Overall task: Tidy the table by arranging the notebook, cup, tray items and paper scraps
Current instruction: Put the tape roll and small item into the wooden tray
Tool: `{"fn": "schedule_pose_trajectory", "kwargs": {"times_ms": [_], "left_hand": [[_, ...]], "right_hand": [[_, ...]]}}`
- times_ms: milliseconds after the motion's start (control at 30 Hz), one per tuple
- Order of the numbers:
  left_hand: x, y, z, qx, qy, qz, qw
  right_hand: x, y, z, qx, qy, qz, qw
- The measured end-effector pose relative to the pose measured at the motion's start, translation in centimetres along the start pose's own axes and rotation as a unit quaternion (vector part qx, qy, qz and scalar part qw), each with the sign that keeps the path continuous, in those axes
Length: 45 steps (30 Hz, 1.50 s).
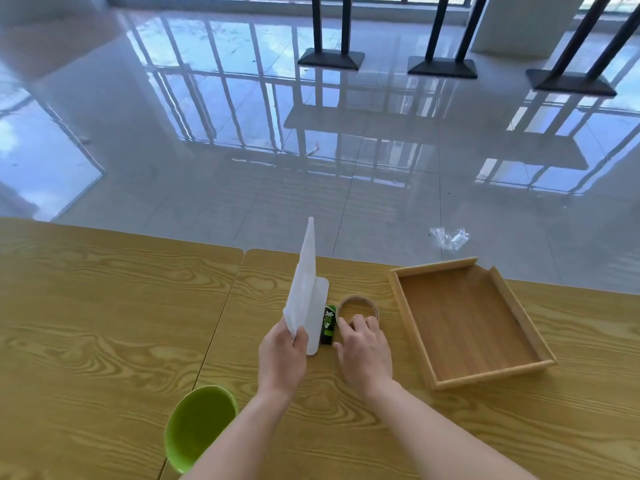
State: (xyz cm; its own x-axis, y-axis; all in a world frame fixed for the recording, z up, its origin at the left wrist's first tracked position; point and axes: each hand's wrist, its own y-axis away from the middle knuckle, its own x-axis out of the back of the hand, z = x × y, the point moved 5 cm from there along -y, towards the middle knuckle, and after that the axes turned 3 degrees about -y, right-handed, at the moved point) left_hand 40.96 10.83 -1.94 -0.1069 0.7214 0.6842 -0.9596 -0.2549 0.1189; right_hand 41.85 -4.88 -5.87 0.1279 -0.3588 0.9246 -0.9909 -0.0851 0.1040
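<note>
My left hand (282, 358) grips the near corner of a white notebook (306, 292), whose cover stands lifted upright while the rest lies flat on the wooden table (114, 306). Just right of the notebook lies a small green and black packet (328, 323). Beside that sits a round wooden ring-shaped item (356, 308), and my right hand (363, 351) rests with its fingers on the ring's near rim. A wooden tray (412, 306) stands to the right with nothing in it. A green cup (195, 426) stands near the front edge, left of my left forearm.
Two table tops meet at a seam (221, 313) left of the notebook. Beyond the far table edge is a glossy tiled floor with a crumpled clear plastic wrapper (449, 237) and black table bases (330, 59) further back.
</note>
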Motion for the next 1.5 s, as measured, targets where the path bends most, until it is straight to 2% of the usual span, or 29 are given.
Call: {"fn": "schedule_pose_trajectory", "kwargs": {"times_ms": [233,433,1300,1500], "left_hand": [[3.5,-3.7,-2.6,0.055,0.023,0.014,0.998],[5.5,-5.4,-4.1,0.055,0.015,0.007,0.998],[6.9,-7.1,-5.9,0.05,0.005,0.024,0.998],[6.7,-6.5,-5.6,0.066,0.04,0.019,0.997]], "right_hand": [[-1.3,-3.9,-4.5,0.037,0.0,-0.012,0.999],[-1.9,-5.5,-6.6,0.045,0.009,-0.03,0.998],[-1.1,-5.2,-6.0,0.058,-0.02,-0.049,0.997],[-0.5,-4.8,-5.8,0.06,-0.034,-0.044,0.997]]}}
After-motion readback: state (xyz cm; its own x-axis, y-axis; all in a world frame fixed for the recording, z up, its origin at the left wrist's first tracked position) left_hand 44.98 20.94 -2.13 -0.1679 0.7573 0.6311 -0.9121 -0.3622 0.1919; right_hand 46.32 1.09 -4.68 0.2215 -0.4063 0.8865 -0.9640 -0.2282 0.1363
